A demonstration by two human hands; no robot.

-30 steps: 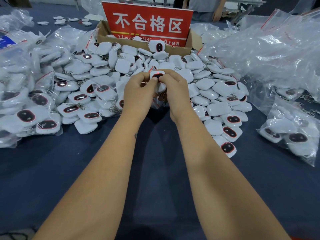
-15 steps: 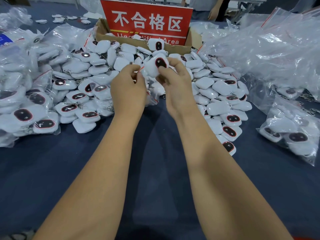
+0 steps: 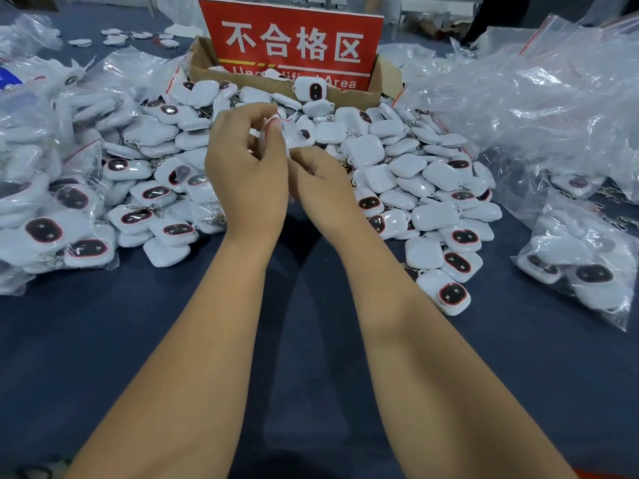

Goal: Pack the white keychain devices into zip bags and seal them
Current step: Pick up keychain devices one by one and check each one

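half a second back the right hand held a white device up in the open, its dark window facing the camera; now the right hand (image 3: 325, 183) has dropped lower and sits just beside the left hand (image 3: 247, 167), and that device (image 3: 303, 134) shows through a small clear zip bag (image 3: 288, 133) with a red strip at its mouth. the left hand's fingers (image 3: 273, 124) are curled and pinch the top edge of the bag. the right hand's fingers are tucked behind the left hand and under the bag, so i cannot tell whether they grip it. both hands hover over the near edge of the loose pile of white keychain devices (image 3: 397, 174), which spreads to the right and back to the cardboard box (image 3: 383, 81) holding the red sign (image 3: 294, 46). filled bags (image 3: 52, 188) crowd the left side, a heap of clear bags (image 3: 536, 98) the right, and another filled bag (image 3: 584, 261) lies near the right edge. the dark blue table (image 3: 138, 323) lies bare on both sides of the forearms, toward the near edge.
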